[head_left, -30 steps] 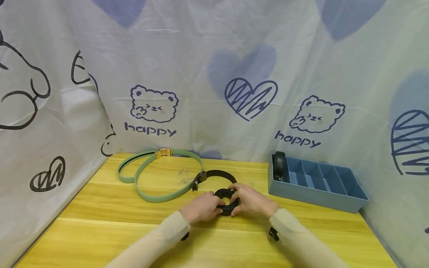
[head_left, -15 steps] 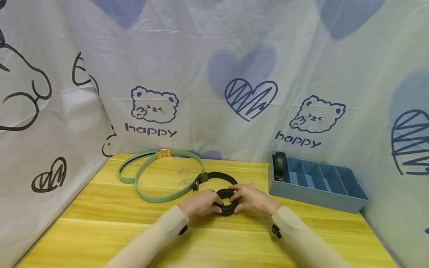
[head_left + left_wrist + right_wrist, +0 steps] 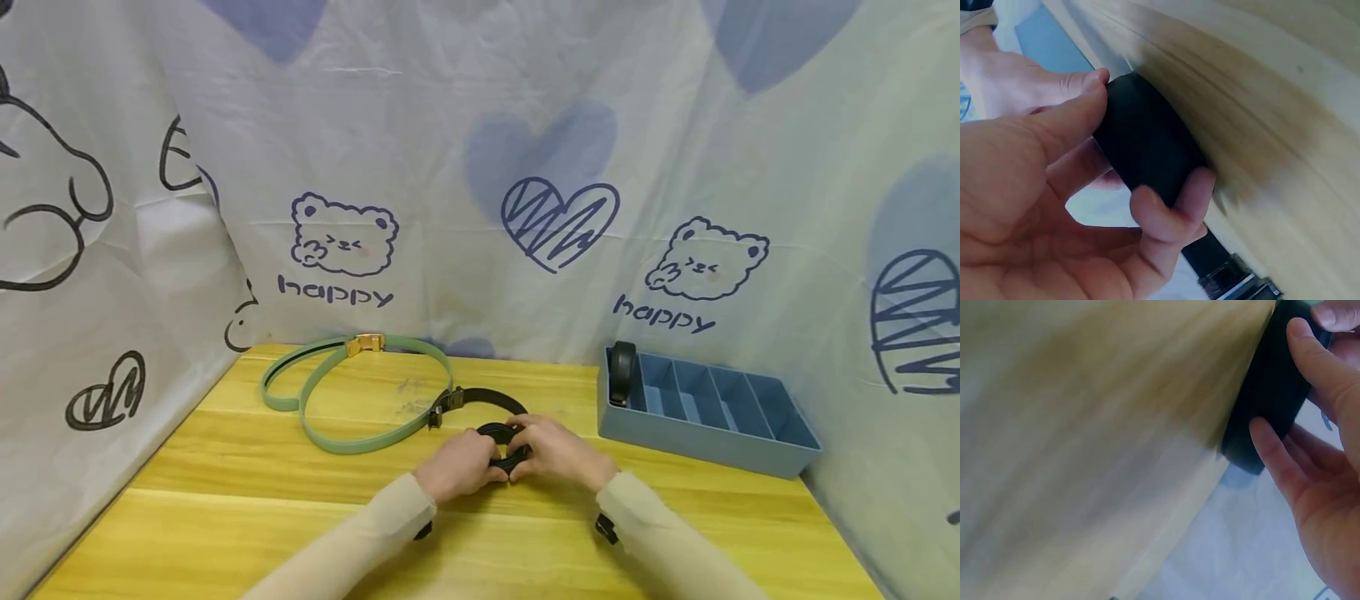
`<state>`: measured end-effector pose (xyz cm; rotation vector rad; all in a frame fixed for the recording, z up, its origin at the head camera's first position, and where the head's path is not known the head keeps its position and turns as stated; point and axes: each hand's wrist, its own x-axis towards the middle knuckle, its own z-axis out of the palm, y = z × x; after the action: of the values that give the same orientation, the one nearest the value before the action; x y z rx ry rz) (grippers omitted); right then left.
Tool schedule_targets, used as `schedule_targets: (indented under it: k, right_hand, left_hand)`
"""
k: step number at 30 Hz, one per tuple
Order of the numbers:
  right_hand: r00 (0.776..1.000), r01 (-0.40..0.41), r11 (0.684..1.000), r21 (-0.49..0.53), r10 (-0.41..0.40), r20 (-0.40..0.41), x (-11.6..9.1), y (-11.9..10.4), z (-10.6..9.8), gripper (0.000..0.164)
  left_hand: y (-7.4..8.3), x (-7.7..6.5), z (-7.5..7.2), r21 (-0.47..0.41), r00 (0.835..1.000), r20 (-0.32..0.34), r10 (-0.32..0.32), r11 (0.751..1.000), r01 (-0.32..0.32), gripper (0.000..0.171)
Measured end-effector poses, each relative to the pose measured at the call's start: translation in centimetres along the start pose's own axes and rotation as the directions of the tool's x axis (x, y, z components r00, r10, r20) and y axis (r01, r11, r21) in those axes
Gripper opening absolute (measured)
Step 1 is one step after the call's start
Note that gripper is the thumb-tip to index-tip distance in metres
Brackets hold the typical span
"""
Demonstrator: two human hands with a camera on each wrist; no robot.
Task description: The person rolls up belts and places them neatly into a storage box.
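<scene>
A black belt (image 3: 495,432) is partly rolled into a coil standing on edge on the wooden table (image 3: 480,550). Its outer length still curves away behind the coil to a dark buckle (image 3: 453,399). From the left, my left hand (image 3: 461,465) grips the coil; in the left wrist view its thumb and curled fingers lie on the coil's outer face (image 3: 1147,137). Across from it my right hand (image 3: 558,452) holds the other side, thumb and fingers spread along the coiled belt (image 3: 1269,387). The hands cover much of the coil in the head view.
A green belt (image 3: 352,444) with a gold buckle (image 3: 366,342) lies in loose loops at the left, meeting the black belt's buckle end. At the right stands a blue divided box (image 3: 705,437); a rolled black belt (image 3: 622,373) sits in its leftmost compartment. Patterned cloth (image 3: 450,167) hangs behind.
My hands have drawn closer together around the coil, the left one shifting right. The coil's opening looks smaller. The green belt and the box stay in place.
</scene>
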<state>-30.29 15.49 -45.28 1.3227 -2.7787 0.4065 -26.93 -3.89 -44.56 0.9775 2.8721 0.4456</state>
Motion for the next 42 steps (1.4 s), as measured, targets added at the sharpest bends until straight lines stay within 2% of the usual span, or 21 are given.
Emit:
schedule_targets:
  k: [2,7,9,11,15,18,20,22,25,27,30,34,37,42]
  right_hand:
    - [1.0,-0.011,1.0,0.009,0.011,0.026,-0.1,0.2,-0.3,0.035]
    - [0.997,-0.026,0.999,-0.022,0.028,0.071,0.2,0.5,-0.9,0.035]
    - [0.997,-0.025,0.999,-0.041,0.028,0.068,0.3,0.4,-0.8,0.035]
    - [0.998,-0.023,0.998,-0.063,0.026,0.061,0.4,0.2,-0.7,0.036]
    - [0.999,-0.023,0.995,-0.099,0.026,0.033,0.6,-0.1,-0.4,0.036]
    - [0.999,-0.027,0.996,-0.085,0.029,0.024,0.7,-0.1,-0.2,0.035]
    - [0.999,-0.029,0.998,-0.059,0.032,0.042,0.7,0.2,-0.2,0.033]
    - [0.997,-0.035,0.999,-0.021,0.037,0.074,0.8,0.5,-0.2,0.033]
    - [0.993,-0.043,0.999,0.003,0.043,0.111,0.9,0.8,-0.3,0.032]
    - [0.993,-0.039,0.999,-0.013,0.041,0.109,0.9,0.8,-0.2,0.031]
    - [0.995,-0.056,0.996,-0.065,0.061,0.073,0.6,0.7,-0.1,0.033]
    - [0.994,-0.11,0.988,-0.104,0.111,0.011,0.2,0.4,0.1,0.037]
    - [0.994,-0.112,0.989,-0.094,0.113,0.001,0.1,0.4,0.2,0.038]
    - [0.997,-0.063,0.997,-0.033,0.065,0.052,0.0,0.6,0.0,0.037]
  left_hand:
    - [-0.3,0.1,0.0,-0.02,0.999,0.008,0.032,0.999,-0.032,0.019]
    - [-1.5,0.5,-0.5,-0.045,0.992,0.085,0.092,0.995,-0.088,0.014]
    - [-1.7,0.5,-0.7,-0.027,0.992,0.095,0.079,0.997,-0.076,0.013]
    - [-1.5,0.3,-0.8,0.014,0.995,0.09,0.034,0.999,-0.035,0.014]
    - [-0.4,0.2,-0.7,0.092,0.997,0.03,-0.067,0.994,0.064,0.023]
    - [-0.2,0.4,-0.3,0.104,0.996,-0.012,-0.084,0.991,0.085,0.026]
    - [-0.4,0.4,0.0,0.093,0.997,-0.022,-0.071,0.993,0.072,0.025]
    - [-0.9,0.5,0.0,0.062,0.999,-0.011,-0.032,0.998,0.033,0.022]
    - [-1.5,0.6,-0.3,0.032,0.999,0.026,0.03,0.999,-0.031,0.019]
    - [-1.8,0.7,-0.6,0.044,0.997,0.055,0.052,0.998,-0.054,0.015]
    - [-1.5,0.8,-0.8,0.105,0.997,0.073,0.029,0.994,-0.037,0.014]
    - [-0.6,0.8,-0.9,0.157,0.999,0.036,-0.006,0.988,0.0,0.019]
    - [-0.4,0.9,-0.7,0.138,1.0,0.013,0.0,0.99,-0.002,0.021]
    - [-1.2,0.7,-0.6,0.059,0.999,0.043,0.031,0.998,-0.033,0.018]
